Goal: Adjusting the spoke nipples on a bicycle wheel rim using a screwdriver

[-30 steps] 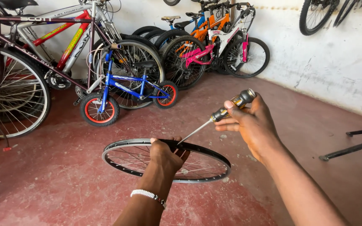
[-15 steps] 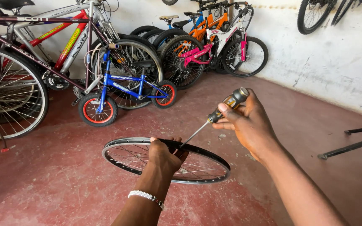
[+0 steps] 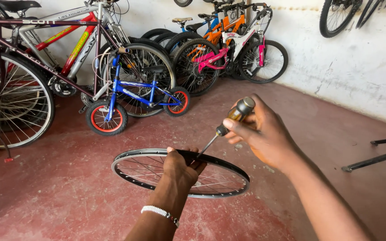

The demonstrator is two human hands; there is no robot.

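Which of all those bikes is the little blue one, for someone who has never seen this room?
Start at the row of bicycles leaning along the white back wall. In front of the big grey and red frames stands the small blue children's bike, out on the red floor. It alone is that small, with red-rimmed wheels.

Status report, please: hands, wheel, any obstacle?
Left hand grips wheel rim, held flat. Right hand holds screwdriver, tip at rim. Nothing in the way.
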